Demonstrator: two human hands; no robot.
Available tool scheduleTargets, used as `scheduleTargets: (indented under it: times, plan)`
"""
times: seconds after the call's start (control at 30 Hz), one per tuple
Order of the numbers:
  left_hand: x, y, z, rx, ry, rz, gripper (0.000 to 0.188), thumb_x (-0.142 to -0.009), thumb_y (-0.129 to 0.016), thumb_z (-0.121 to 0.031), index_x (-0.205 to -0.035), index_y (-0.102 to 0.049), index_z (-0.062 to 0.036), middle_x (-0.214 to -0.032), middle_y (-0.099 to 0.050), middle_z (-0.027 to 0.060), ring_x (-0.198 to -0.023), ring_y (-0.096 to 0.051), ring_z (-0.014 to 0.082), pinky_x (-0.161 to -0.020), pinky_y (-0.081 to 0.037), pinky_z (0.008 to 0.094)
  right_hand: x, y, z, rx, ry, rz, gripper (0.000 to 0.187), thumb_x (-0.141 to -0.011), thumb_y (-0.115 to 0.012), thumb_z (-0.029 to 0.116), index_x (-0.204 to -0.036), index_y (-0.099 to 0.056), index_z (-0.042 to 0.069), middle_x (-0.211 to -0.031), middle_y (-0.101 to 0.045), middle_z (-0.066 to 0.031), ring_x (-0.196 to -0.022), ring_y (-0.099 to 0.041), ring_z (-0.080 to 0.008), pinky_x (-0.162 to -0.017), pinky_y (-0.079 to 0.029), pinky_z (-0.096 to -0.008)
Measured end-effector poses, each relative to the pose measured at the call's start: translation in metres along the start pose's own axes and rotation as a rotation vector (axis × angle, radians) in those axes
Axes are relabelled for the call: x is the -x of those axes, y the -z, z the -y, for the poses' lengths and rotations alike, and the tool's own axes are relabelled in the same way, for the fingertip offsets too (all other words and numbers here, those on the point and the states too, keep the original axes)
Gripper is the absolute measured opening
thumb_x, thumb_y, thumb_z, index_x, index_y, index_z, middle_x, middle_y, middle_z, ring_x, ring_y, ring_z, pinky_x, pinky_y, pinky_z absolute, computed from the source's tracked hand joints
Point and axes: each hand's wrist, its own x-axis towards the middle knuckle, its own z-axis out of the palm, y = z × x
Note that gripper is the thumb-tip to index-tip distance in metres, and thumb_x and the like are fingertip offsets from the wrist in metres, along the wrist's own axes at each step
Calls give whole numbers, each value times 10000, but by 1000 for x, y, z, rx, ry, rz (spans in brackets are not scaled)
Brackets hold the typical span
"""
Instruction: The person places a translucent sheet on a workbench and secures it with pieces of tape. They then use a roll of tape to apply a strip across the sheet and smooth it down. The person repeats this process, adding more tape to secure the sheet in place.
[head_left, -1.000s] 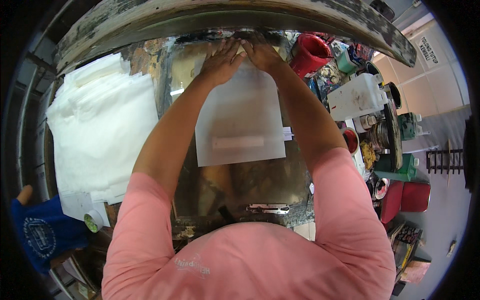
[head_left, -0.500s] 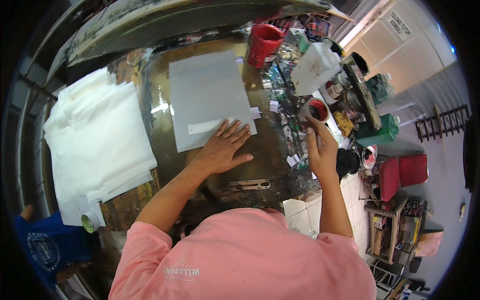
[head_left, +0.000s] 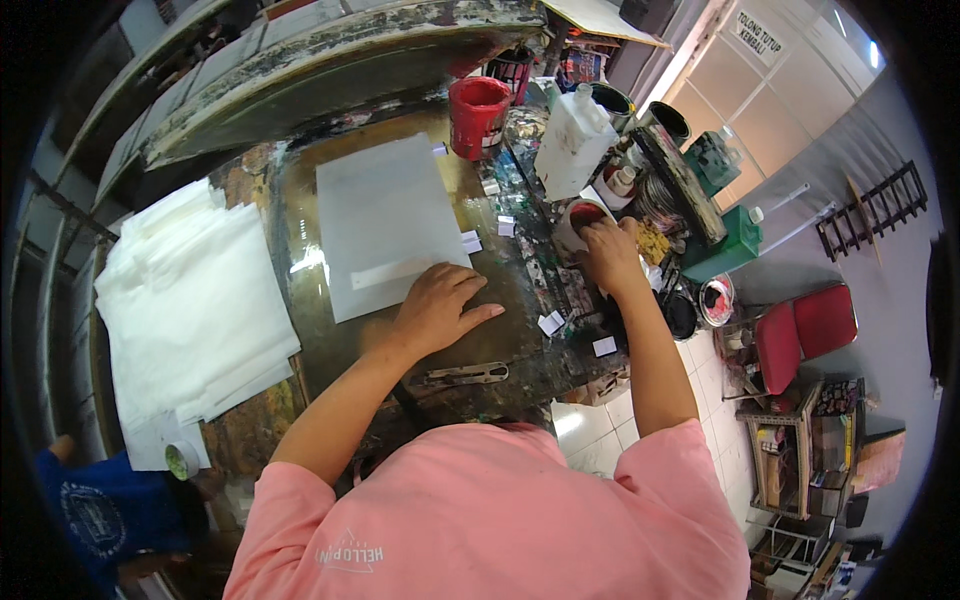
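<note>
A grey sheet lies on a glossy brown board, with a pale strip near its near edge. My left hand rests palm down by the sheet's near right corner, fingers and thumb apart. My right hand is at a small whitish cup with red inside. Its fingers are bent at the rim and partly hidden, so what they pinch cannot be made out. Small white tabs sit along the sheet's right edge. A utility knife lies closest to me.
White sheets are stacked at left beside a green-centred tape roll. Behind the cup stand a red paint pot, a white jug and a green jerrycan. A person in blue is at lower left; red chairs are right.
My right hand has moved from beside the cup onto its rim, its fingers now bent down. The left hand stays near the sheet's corner. The whole view has shifted somewhat.
</note>
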Motion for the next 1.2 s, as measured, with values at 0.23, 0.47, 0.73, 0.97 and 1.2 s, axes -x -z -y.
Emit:
scheduleTargets:
  times: [0.23, 0.47, 0.73, 0.97, 1.2]
  plan:
    - [-8, 37, -56, 280, 62, -186, 526, -936, -780, -335, -1348, -663, -29, -1341, -650, 177, -1281, -591, 359, -1100, -473, 454, 49, 54, 47, -196, 85, -140, 235, -841, -757, 118, -1051, -665, 66, -998, -686, -131, -1016, -649, -328, -978, -372, -509]
    - [20, 13, -76, 291, -65, -186, 587, -949, -765, -249, -1451, -571, -15, -1439, -574, 200, -1317, -562, 391, -1134, -455, 455, 112, 86, 126, -401, 162, -70, 197, -844, -733, 82, -1015, -638, 57, -922, -637, -98, -959, -622, -308, -945, -353, -499]
    - [89, 25, -80, 271, 9, -307, 316, -876, -815, -129, -1161, -726, -28, -1118, -678, 137, -990, -655, 317, -851, -541, 423, 132, 69, 175, -617, 187, -44, 169, -856, -730, 102, -998, -651, 56, -895, -618, -97, -935, -614, -302, -925, -341, -488]
    - [95, 50, -81, 183, 15, -372, 169, -854, -780, -42, -1013, -724, -30, -1018, -678, 121, -917, -655, 312, -799, -535, 424, 116, 86, 180, -624, 314, 89, 195, -894, -715, 130, -1053, -643, 44, -932, -645, -107, -976, -622, -289, -949, -349, -515]
    - [87, 70, -90, 212, 67, -256, 137, -877, -754, -44, -1001, -700, -23, -964, -662, 124, -870, -634, 331, -766, -520, 430, 118, 88, 171, -702, 292, 177, 269, -898, -758, 209, -1062, -649, 27, -904, -674, -131, -915, -658, -327, -1087, -338, -520]
